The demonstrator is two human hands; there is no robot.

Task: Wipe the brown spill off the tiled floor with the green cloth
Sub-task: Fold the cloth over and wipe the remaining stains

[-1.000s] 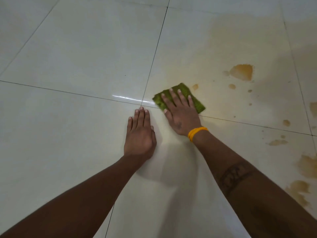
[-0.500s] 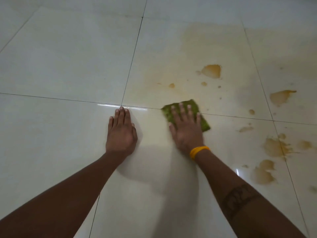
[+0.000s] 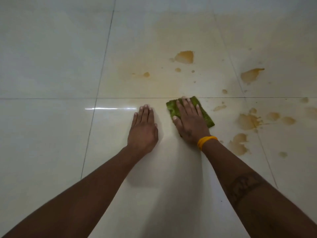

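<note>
A folded green cloth (image 3: 206, 115) lies flat on the pale tiled floor (image 3: 51, 66), just below a grout line. My right hand (image 3: 189, 121) presses down on the cloth with fingers spread, covering most of it; a yellow band sits at the wrist. My left hand (image 3: 143, 129) rests palm-down on bare tile to the left of the cloth, holding nothing. Brown spill puddles lie to the right of the cloth (image 3: 248, 121) and further out (image 3: 185, 57), with a thin brownish film smeared over the tile beyond the cloth.
More brown patches sit at the right (image 3: 251, 75) and lower right (image 3: 238, 144), with small droplets scattered between them. Dark grout lines cross the floor. A bright light reflection (image 3: 109, 108) streaks the tile left of my left hand.
My right hand has slid the cloth toward me and to the right, from beyond the grout line to just below it. My left hand stays planted on the tile.
</note>
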